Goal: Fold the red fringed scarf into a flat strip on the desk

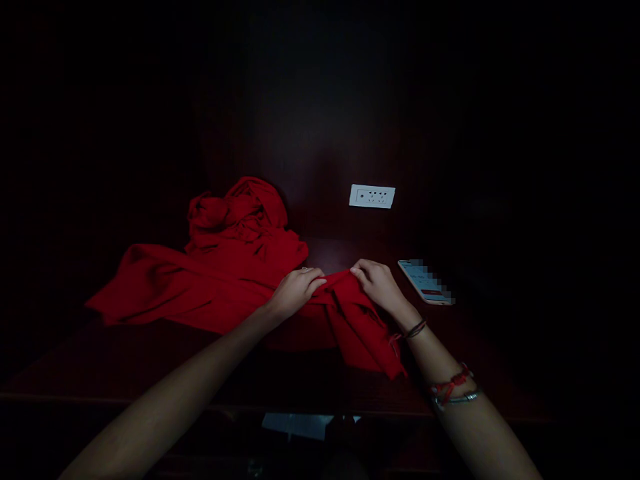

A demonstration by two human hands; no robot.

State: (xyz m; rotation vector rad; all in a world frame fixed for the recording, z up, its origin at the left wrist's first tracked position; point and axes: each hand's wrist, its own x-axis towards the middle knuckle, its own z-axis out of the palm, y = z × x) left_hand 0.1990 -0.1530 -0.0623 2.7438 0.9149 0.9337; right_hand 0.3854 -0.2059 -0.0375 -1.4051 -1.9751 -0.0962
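Observation:
A red cloth point(215, 280) lies bunched on a dark wooden table point(125, 363), heaped high at the back and spread out to the left. My left hand point(296, 291) is closed on a fold of the cloth near the middle. Close beside it, my right hand point(379, 283) pinches the same fold, and a length of cloth hangs down below it toward the table's front edge. The right wrist wears red string bracelets and a metal bangle.
A phone point(425, 281) with a lit screen lies on the table just right of my right hand. A white socket plate point(372, 196) is set in the dark wall behind. The room is very dark; the table's front edge runs low across the view.

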